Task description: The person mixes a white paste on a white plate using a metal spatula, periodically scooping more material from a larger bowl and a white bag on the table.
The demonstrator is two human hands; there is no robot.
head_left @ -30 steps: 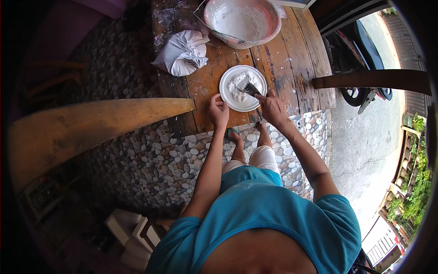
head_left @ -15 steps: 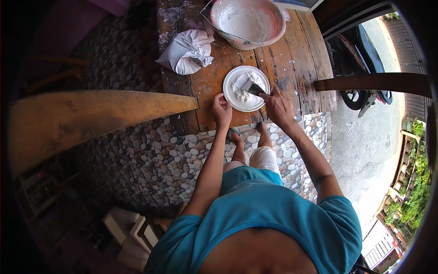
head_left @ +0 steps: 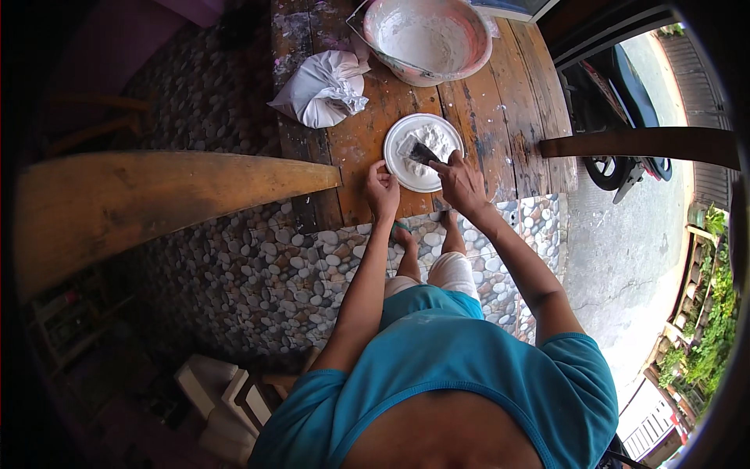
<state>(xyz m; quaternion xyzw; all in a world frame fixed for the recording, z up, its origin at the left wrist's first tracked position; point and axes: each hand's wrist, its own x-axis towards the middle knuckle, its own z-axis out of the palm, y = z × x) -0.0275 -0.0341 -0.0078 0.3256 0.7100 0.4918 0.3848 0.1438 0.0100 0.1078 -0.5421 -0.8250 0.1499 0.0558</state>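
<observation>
A white round plate (head_left: 389, 143) with a raised rim lies near the table's front edge. White paste (head_left: 440, 139) is spread in a lumpy layer over its middle. My left hand (head_left: 382, 191) pinches the plate's lower left rim, fingers closed on it. In my right hand (head_left: 465, 186) is a putty knife (head_left: 423, 153), gripped from the plate's lower right. Its dark blade slants up and left into the paste. The fingers hide most of the handle.
The plate rests on a paint-spotted wooden table (head_left: 500, 102). Beyond it stand a crumpled white bag (head_left: 322, 87) and a paste-smeared bucket (head_left: 426, 74) with a wire handle. Curved wooden posts (head_left: 187, 187) flank the table. A motorbike (head_left: 625, 117) is parked at the right.
My right hand has moved slightly left with the putty knife. The blade has turned, now showing its dark face, with less paste on it. My left hand stays at the rim.
</observation>
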